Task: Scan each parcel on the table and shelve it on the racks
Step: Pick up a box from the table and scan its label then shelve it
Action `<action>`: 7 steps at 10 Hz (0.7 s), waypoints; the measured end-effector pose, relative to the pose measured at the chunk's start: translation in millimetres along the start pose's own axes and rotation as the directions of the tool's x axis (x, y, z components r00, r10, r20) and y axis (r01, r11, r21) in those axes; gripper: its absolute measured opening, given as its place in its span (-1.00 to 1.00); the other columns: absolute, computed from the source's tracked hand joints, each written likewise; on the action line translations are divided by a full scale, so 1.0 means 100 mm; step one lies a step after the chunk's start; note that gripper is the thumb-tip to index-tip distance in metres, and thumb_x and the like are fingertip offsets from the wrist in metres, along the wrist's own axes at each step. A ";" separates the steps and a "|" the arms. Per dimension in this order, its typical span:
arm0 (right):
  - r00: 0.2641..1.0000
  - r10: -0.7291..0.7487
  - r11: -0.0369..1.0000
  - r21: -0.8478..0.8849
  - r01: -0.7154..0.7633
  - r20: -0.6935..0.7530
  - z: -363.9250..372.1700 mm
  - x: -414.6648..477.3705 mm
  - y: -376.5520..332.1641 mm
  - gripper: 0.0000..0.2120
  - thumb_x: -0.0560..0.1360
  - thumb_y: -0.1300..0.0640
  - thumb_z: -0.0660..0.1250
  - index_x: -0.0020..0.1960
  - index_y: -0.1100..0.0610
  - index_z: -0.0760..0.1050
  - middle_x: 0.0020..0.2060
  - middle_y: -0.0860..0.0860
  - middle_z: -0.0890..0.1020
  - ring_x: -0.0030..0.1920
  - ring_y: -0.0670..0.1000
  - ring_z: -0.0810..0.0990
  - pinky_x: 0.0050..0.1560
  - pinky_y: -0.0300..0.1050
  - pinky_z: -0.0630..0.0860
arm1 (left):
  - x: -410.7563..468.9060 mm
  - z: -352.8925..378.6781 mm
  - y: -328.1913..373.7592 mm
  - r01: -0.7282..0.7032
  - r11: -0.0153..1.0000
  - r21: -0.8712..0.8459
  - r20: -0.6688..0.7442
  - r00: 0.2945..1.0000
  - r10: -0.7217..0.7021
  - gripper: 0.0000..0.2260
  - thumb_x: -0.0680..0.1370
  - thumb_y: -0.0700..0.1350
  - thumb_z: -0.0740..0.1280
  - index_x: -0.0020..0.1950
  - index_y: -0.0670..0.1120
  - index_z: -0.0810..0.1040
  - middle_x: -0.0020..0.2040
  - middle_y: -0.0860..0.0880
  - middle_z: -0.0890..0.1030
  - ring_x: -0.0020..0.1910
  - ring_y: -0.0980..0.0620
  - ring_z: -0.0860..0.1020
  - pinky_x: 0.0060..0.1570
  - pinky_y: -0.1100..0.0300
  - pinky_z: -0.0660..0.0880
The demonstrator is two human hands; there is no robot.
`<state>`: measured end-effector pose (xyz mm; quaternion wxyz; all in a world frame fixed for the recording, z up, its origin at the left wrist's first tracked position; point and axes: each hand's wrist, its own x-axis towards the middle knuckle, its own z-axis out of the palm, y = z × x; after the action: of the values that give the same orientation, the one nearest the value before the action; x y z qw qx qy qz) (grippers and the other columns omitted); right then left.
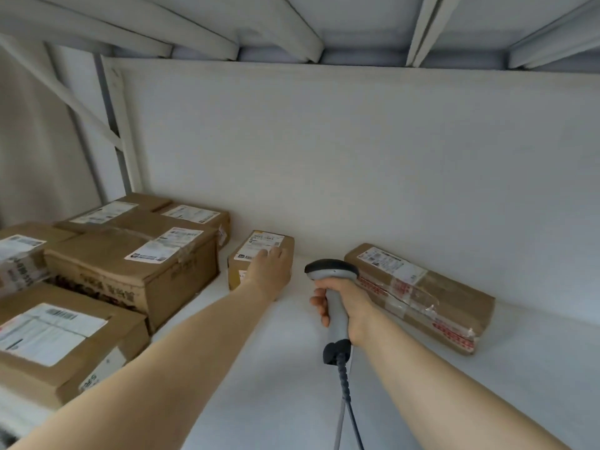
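Note:
A small brown cardboard parcel [256,246] with a white label stands on the white rack shelf [276,368], close to the back wall. My left hand [271,269] lies on its top and near side, fingers over the label. My right hand [349,306] grips the handle of a grey barcode scanner [332,274], whose dark head points toward the wall just right of that parcel. The scanner's cable hangs down toward me.
A long flat parcel [422,295] with red-printed tape lies to the right of the scanner. Several larger cardboard boxes [130,264] are stacked at the left. The white back wall [357,157] and the shelf above [292,27] enclose the space.

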<state>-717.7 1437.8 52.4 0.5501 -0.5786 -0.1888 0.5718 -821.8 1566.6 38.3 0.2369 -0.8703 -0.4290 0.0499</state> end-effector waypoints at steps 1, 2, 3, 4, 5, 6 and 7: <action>0.999 0.005 1.000 -0.017 -0.006 -0.031 -0.03 0.11 -0.02 -0.86 0.48 0.17 0.40 -0.19 0.20 0.49 -0.44 0.09 0.61 -0.56 -0.05 0.46 -0.56 -0.28 0.39 | 0.16 0.10 -0.13 -0.017 0.998 0.059 0.008 1.000 0.017 -0.55 0.63 -0.24 0.12 0.53 -0.20 0.16 0.47 -0.19 0.19 0.39 -0.18 0.24 0.23 0.01 0.36; 0.999 -0.004 1.000 -0.019 0.003 -0.040 -0.03 0.18 -0.02 -0.88 0.47 0.17 0.41 -0.15 0.21 0.51 -0.41 0.09 0.62 -0.55 -0.05 0.48 -0.55 -0.27 0.40 | 0.25 0.16 -0.20 0.013 0.996 0.083 0.071 0.997 -0.019 -0.54 0.62 -0.25 0.17 0.52 -0.22 0.21 0.47 -0.25 0.12 0.41 -0.23 0.20 0.26 -0.07 0.38; 0.999 -0.014 1.000 -0.024 0.013 -0.037 -0.01 0.22 -0.02 -0.88 0.46 0.17 0.41 -0.14 0.20 0.50 -0.39 0.09 0.62 -0.53 -0.06 0.48 -0.53 -0.26 0.41 | 0.31 0.24 -0.27 0.052 0.992 0.119 0.089 0.994 -0.063 -0.55 0.61 -0.23 0.18 0.51 -0.23 0.24 0.48 -0.29 0.07 0.43 -0.26 0.15 0.33 -0.13 0.31; 1.000 -0.012 1.000 -0.018 0.012 -0.027 0.01 0.23 -0.02 -0.88 0.47 0.16 0.40 -0.15 0.19 0.50 -0.39 0.09 0.61 -0.52 -0.06 0.48 -0.53 -0.26 0.40 | 0.31 0.27 -0.33 0.083 0.989 0.126 0.117 0.988 -0.098 -0.57 0.62 -0.20 0.15 0.49 -0.22 0.25 0.49 -0.31 0.04 0.45 -0.28 0.11 0.37 -0.13 0.26; 0.999 -0.011 1.000 -0.021 0.010 -0.032 0.03 0.24 -0.01 -0.88 0.47 0.16 0.40 -0.16 0.20 0.50 -0.40 0.09 0.62 -0.53 -0.05 0.48 -0.54 -0.26 0.40 | 0.31 0.29 -0.39 0.122 0.984 0.127 0.140 0.980 -0.139 -0.57 0.61 -0.16 0.15 0.48 -0.19 0.28 0.49 -0.32 0.02 0.45 -0.29 0.10 0.37 -0.08 0.25; 0.999 -0.013 1.000 -0.023 0.013 -0.036 0.04 0.25 0.00 -0.88 0.46 0.17 0.40 -0.17 0.21 0.51 -0.39 0.11 0.62 -0.53 -0.05 0.48 -0.54 -0.26 0.40 | 0.32 0.34 -0.46 0.156 0.982 0.109 0.176 0.969 -0.173 -0.58 0.60 -0.11 0.15 0.46 -0.14 0.33 0.49 -0.31 0.01 0.45 -0.29 0.08 0.37 -0.07 0.24; 0.999 -0.020 1.000 -0.025 0.019 -0.043 0.05 0.24 0.01 -0.87 0.45 0.17 0.40 -0.18 0.21 0.51 -0.40 0.11 0.62 -0.53 -0.05 0.48 -0.54 -0.26 0.40 | 0.34 0.36 -0.48 0.170 0.983 0.073 0.196 0.964 -0.182 -0.58 0.59 -0.09 0.12 0.45 -0.12 0.35 0.49 -0.28 0.01 0.45 -0.27 0.06 0.37 -0.06 0.23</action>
<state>-715.7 1460.1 41.7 0.5523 -0.5959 -0.1893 0.5514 -846.1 1631.4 32.1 0.2197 -0.8123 -0.5248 0.1286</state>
